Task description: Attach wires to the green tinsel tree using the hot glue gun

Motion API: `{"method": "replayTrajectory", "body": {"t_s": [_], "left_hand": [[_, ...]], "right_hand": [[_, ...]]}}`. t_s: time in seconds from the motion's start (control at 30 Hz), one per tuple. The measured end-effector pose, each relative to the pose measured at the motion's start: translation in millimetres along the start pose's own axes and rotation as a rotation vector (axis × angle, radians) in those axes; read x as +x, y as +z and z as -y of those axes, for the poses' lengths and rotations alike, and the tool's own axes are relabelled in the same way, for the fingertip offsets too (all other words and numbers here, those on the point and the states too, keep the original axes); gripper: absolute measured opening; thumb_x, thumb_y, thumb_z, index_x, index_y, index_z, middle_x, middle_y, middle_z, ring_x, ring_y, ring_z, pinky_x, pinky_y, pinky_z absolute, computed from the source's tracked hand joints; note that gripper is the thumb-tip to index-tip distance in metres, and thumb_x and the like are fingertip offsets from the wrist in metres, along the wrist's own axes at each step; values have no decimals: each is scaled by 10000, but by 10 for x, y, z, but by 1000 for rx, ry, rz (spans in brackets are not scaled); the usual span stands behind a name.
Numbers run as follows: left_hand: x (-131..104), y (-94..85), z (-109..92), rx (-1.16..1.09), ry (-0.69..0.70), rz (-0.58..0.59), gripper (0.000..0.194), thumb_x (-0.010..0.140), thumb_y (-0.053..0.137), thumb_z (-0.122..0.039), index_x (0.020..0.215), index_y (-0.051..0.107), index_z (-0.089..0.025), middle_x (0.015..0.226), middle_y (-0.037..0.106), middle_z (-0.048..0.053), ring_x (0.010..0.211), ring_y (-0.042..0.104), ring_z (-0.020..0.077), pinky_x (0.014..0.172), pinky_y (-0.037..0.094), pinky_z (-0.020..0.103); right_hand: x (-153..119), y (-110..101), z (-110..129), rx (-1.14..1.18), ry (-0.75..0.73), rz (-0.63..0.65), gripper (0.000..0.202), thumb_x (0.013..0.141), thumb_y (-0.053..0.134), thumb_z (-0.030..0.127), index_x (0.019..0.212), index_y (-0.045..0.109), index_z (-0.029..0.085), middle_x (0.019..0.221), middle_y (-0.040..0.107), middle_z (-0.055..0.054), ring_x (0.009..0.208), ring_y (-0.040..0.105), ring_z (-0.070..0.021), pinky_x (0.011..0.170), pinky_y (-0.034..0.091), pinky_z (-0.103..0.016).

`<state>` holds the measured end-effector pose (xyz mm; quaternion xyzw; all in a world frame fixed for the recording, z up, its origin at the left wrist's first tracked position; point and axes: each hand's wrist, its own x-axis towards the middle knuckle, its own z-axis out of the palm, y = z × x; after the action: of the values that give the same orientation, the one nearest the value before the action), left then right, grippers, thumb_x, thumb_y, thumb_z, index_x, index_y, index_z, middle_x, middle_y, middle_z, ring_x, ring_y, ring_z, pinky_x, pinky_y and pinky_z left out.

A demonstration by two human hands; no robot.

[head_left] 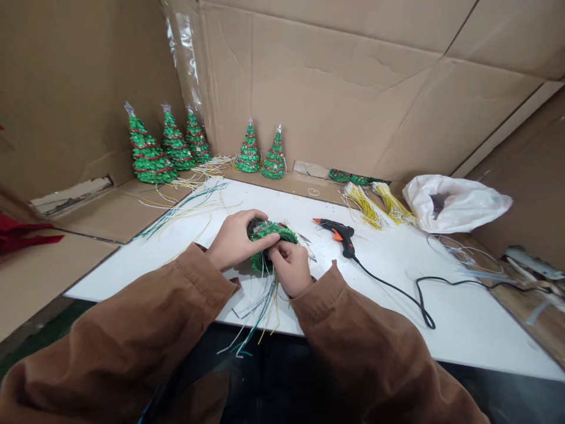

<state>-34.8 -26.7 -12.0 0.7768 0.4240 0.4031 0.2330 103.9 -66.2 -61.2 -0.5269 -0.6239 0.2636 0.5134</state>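
A small green tinsel Christmas tree lies tipped on its side over the white board, its base turned toward me. My left hand is wrapped over its left side, thumb along the base rim. My right hand has its fingers curled at the base opening; what they pinch there is hidden. White, green and yellow wires trail from the base down past the board's front edge. Just right of the tree lie scissors, partly covered. A black glue gun with an orange nozzle rests farther right.
Several finished-looking trees stand along the back and left. Bundles of yellow and white wires lie near a white plastic bag. The glue gun's black cord loops across the white board. Loose wires spread at left; cardboard walls surround the board.
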Motion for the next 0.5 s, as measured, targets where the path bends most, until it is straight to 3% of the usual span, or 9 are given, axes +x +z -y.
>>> {"method": "replayTrajectory", "body": {"t_s": [0.13,0.5], "left_hand": [[34,3,38,-64,-18,12,345,618,717,-386,898,685,-186,922,671,67,871,585,225,829,428,309],[4,17,58,86,91,-4,330,718,628,-440,905,652,-170,898,671,75,833,589,216,738,417,287]], "right_hand": [[26,-2,-25,38,-3,29,295,750,472,314,488,431,184,446,349,66,469,321,-73,461,238,-227],[48,-8,-39,36,-38,24,312,744,467,292,460,392,188,435,308,67,470,302,-74,470,225,-229]]}}
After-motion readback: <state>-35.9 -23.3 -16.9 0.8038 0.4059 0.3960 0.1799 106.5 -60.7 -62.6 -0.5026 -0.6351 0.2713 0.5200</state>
